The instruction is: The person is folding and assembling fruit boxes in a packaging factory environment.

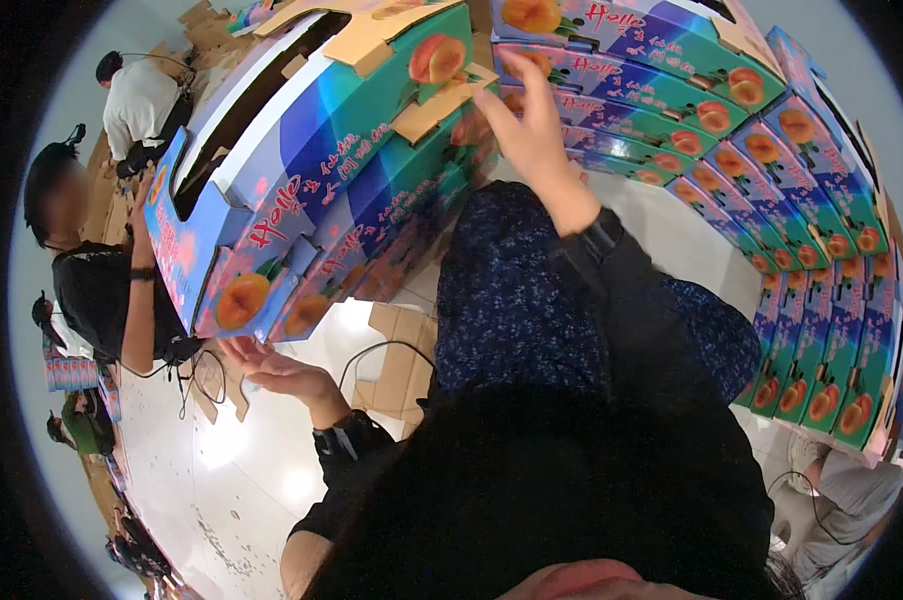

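Inside the left box (316, 165), everything was too dark to tell; the top edge cut off the far boxes (651, 80).

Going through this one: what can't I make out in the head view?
All in the head view:
Top box: contents; only darkness shows through its slot.
Left hand: whether its fingertips touch the boxes; too small to tell.
Person in grey: the rest, cut off by the right rim.
Worker in green: hands, too small.

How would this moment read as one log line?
left hand: open, by corner of stacked cartons | right hand: open, by tan flap
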Demonstrator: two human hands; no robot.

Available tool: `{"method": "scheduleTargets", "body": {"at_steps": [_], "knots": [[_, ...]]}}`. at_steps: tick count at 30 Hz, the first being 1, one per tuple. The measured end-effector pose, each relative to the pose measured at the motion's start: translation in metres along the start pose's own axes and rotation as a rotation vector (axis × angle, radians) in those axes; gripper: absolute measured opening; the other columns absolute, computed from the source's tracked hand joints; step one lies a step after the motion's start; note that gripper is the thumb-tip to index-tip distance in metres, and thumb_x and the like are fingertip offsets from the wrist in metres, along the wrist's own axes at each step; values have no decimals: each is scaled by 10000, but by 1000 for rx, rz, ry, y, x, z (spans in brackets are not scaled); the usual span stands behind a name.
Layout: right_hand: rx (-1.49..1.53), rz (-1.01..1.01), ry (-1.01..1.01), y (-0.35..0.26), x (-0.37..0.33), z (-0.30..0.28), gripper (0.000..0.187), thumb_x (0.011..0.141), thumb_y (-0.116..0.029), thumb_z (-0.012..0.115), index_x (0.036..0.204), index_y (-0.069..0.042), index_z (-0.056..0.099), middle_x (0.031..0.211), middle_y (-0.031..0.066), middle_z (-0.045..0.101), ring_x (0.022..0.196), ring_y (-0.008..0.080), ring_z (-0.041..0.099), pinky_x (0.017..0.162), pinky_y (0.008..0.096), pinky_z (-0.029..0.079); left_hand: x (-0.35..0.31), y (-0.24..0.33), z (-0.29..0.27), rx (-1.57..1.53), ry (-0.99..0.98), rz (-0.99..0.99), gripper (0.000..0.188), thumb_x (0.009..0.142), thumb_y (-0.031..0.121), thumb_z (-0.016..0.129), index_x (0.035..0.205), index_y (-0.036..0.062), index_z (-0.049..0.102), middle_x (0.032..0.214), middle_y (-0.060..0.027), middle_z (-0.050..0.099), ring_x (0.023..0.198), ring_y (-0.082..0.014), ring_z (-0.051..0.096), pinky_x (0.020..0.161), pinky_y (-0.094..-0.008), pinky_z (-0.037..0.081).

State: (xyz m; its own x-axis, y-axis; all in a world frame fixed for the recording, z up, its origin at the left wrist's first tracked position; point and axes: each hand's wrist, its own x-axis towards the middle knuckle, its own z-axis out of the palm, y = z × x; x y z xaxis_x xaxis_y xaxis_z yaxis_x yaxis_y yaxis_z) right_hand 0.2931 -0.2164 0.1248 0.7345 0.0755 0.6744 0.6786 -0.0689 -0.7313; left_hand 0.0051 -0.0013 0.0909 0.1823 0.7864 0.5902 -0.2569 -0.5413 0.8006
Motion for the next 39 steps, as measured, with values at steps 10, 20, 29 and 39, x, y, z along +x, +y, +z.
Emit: {"method": "scheduleTargets", "body": {"at_steps": [10,20,29,39], "knots": [[556,257,-283,2,74,39,688,878,-535,554,1223,59,504,1165,158,590,1087,202,545,933,302,407,72,33,5,-165,-44,-370,661,956,555,286,1409,74,312,1425,-161,345,1322,-294,339,1097,-458,243],[561,341,-163,-36,46,11,564,894,-424,602,1189,17,411,1130,86,520,1049,127,486,925,264,380,48,60,21,-353,41,-484,742,911,623,335,1425,88,300,1450,-177,318,1340,-347,309,1106,-516,235],[525,145,-59,-21,34,34,467,844,-329,688,1076,16,477,990,113,583,913,170,575,800,307,468,33,60,30,-363,89,-376,693,940,585,258,1403,73,315,1405,-169,373,1311,-304,356,1090,-461,265],[480,24,-36,19,62,42,480,817,-320,714,1098,2,495,953,90,606,882,181,596,813,340,475,31,37,62,-105,107,-122,509,1017,322,284,1403,1,196,1393,-249,350,1244,-386,431,1027,-510,398]]}}
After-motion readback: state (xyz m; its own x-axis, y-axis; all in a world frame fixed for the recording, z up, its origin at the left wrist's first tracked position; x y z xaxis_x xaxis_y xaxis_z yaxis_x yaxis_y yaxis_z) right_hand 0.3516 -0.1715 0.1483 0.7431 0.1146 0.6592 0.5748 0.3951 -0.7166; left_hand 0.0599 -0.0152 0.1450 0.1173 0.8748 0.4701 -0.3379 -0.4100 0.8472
